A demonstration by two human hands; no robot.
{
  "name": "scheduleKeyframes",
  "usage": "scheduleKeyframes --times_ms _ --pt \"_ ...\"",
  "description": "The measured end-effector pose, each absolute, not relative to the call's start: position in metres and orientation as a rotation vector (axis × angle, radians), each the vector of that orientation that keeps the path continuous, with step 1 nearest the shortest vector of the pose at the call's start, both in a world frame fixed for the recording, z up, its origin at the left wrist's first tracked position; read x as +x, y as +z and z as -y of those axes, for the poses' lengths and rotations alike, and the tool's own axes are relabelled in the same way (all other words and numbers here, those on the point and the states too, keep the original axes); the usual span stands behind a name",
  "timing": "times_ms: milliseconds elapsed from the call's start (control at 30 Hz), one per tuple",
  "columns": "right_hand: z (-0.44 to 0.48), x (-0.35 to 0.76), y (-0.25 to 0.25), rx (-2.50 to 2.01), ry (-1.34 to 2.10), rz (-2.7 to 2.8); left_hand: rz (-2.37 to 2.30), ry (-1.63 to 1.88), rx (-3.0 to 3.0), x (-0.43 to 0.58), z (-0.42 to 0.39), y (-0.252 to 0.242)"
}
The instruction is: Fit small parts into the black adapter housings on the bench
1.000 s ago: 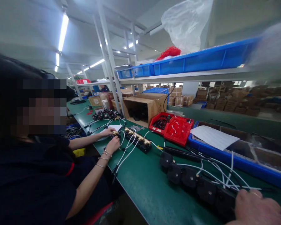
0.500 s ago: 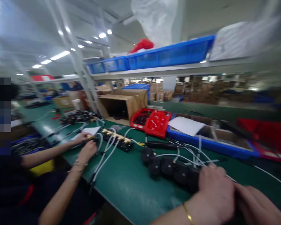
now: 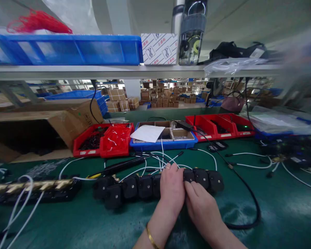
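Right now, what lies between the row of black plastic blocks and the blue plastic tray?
Head view: thin white cables and a long black rod-shaped tool.

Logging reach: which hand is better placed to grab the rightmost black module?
Likely right: the right hand rests just beside the rightmost black module; the left hand lies further left.

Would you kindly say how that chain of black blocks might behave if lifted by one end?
Probably floppy: the blocks lie in a crooked chain, so it may sag at the joints. Unlikely to roll, being squarish. The white wires leaving it could snag.
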State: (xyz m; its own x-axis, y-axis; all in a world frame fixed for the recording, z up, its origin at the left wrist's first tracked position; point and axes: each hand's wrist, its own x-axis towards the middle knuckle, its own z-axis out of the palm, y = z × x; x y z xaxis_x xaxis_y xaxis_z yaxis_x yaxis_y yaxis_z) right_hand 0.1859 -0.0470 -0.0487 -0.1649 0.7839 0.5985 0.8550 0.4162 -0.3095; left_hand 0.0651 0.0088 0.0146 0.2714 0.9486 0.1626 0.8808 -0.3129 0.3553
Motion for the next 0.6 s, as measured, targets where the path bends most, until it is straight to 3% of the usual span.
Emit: scheduleKeyframes --times_ms 433,600 --pt "0.063 0.158 -0.05 -1.489 0.707 1.225 -1.73 0.529 2.303 0.067 -0.009 0.015" --pt "0.068 0.152 -0.059 -1.45 0.698 1.148 -1.717 0.517 2.299 0.065 -0.01 0.015"
